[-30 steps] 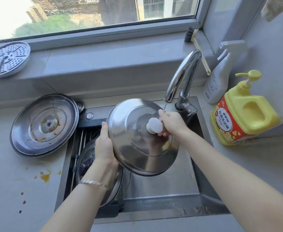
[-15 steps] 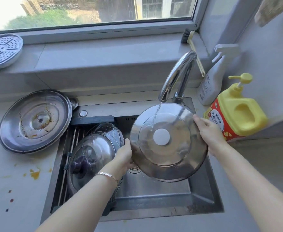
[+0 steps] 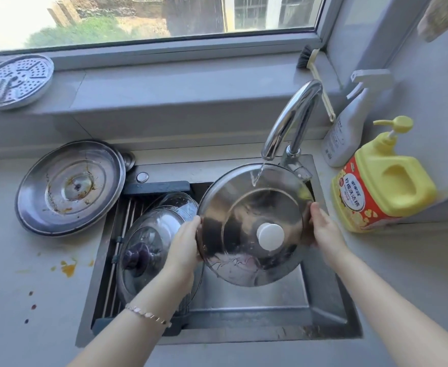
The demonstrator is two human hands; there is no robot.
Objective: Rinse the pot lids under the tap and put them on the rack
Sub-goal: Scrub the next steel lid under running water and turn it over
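Waiting well left of the tap (image 3: 284,120), a stained steel lid (image 3: 69,186) lies unrinsed; nearer the tap a glass lid (image 3: 148,250) leans on the rack (image 3: 110,284), presumably done. The left hand (image 3: 183,247) grips one rim of the knobbed lid (image 3: 244,215), the right hand (image 3: 323,229) the opposite rim — tilted directly under the tap so water sheets off its top, I'd guess

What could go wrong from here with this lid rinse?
The wet steel lid is gripped only at its rim by the left hand and right hand, so it might slip into the sink. The glass lid on the rack sits right beside it; racking could knock them together.
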